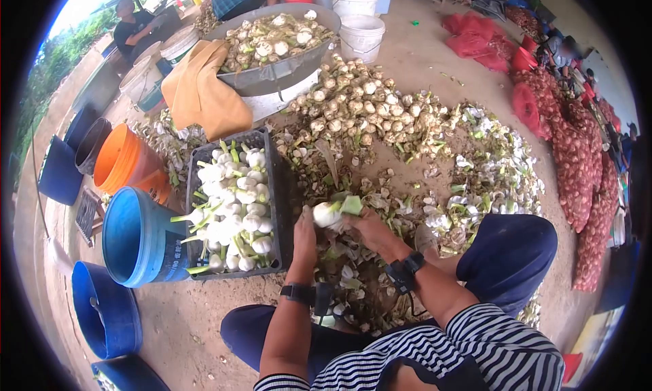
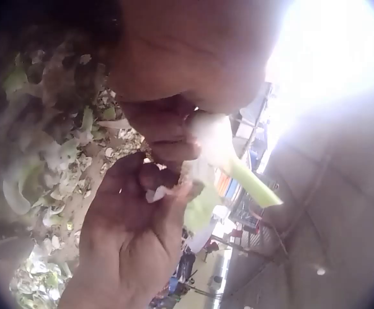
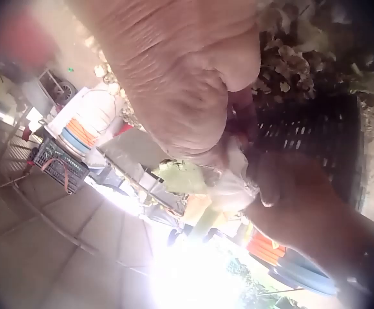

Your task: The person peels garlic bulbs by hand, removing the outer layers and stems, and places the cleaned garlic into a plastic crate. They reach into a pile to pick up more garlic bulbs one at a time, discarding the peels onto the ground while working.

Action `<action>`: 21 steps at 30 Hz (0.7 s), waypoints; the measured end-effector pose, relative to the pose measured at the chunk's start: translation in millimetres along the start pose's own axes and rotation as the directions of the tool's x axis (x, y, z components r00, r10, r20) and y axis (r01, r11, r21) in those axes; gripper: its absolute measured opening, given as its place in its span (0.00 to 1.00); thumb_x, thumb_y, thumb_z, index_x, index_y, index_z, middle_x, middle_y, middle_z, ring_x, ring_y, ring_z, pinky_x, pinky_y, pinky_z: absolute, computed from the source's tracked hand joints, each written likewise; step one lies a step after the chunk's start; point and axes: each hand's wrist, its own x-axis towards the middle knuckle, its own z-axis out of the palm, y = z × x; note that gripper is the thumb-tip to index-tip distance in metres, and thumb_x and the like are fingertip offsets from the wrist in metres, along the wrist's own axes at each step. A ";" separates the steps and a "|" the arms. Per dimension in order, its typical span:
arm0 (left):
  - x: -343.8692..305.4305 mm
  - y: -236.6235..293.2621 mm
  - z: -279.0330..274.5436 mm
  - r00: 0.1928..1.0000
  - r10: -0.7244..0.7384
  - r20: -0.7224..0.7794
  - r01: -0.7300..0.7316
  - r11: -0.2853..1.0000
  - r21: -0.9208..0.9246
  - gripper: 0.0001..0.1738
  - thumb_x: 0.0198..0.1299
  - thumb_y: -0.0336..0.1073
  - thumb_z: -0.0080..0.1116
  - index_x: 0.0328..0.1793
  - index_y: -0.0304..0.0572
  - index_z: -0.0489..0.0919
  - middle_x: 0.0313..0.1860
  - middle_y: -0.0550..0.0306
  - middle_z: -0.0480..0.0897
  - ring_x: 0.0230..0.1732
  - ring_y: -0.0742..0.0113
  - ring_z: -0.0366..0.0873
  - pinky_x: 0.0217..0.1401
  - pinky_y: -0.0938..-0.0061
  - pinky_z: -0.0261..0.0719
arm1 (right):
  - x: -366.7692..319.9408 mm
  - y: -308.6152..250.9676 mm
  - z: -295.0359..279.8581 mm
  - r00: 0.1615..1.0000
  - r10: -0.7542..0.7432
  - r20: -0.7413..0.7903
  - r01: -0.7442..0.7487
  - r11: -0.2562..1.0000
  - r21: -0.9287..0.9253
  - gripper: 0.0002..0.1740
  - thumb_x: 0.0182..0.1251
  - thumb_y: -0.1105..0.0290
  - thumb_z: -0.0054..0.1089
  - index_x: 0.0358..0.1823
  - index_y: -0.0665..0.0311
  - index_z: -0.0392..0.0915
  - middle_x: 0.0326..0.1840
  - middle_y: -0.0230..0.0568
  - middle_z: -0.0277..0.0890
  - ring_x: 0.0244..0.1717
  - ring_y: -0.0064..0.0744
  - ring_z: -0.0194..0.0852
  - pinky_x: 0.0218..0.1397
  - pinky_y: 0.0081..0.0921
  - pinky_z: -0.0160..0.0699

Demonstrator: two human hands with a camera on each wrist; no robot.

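My left hand (image 1: pixel 305 240) grips a white garlic bulb (image 1: pixel 327 215) with a trimmed green stem (image 2: pixel 254 183), above the litter of peelings. On the bulb's other side, my right hand (image 1: pixel 372 233) pinches a pale green outer skin (image 1: pixel 352 205) that stands away from the bulb. In the right wrist view the fingers of both hands meet around the bulb (image 3: pixel 233 190), and the skin fans out beside it. Left of my left hand, a dark plastic crate (image 1: pixel 277 208) holds many clean white bulbs (image 1: pixel 234 201) with short stems.
Ahead lies a heap of unpeeled garlic (image 1: pixel 367 106), with a broad metal basin (image 1: pixel 285 75) of garlic behind it. Peelings (image 1: pixel 489 146) cover the floor to the right. Blue (image 1: pixel 153 235) and orange (image 1: pixel 129 157) buckets stand at left. Red mesh sacks (image 1: pixel 570 160) line the right.
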 end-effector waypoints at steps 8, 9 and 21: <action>-20.1 34.6 14.9 0.936 0.284 0.208 -0.336 0.551 0.764 0.08 0.59 0.31 0.58 0.43 0.37 0.78 0.39 0.49 0.81 0.39 0.45 0.78 0.43 0.62 0.76 | 6.8 -6.6 -1.4 0.975 -0.159 -0.158 0.008 0.730 -0.684 0.13 0.65 0.68 0.60 0.47 0.66 0.79 0.40 0.41 0.81 0.39 0.36 0.78 0.43 0.31 0.75; -18.3 33.8 14.8 0.958 0.207 0.200 -0.285 0.590 0.755 0.07 0.60 0.31 0.58 0.43 0.38 0.78 0.39 0.50 0.81 0.39 0.49 0.80 0.42 0.63 0.76 | 10.2 -7.0 -3.3 0.957 -0.245 -0.158 0.034 0.632 -0.775 0.13 0.64 0.68 0.60 0.47 0.66 0.79 0.39 0.45 0.81 0.40 0.40 0.79 0.42 0.33 0.75; -9.9 30.7 -14.4 0.968 -0.215 -0.133 0.133 0.880 -0.457 0.15 0.70 0.41 0.51 0.54 0.39 0.74 0.43 0.55 0.81 0.43 0.65 0.82 0.41 0.71 0.81 | 12.8 -32.9 -19.6 0.864 -0.274 0.422 0.499 0.360 -0.788 0.09 0.69 0.70 0.52 0.46 0.63 0.78 0.43 0.33 0.78 0.43 0.28 0.75 0.46 0.28 0.75</action>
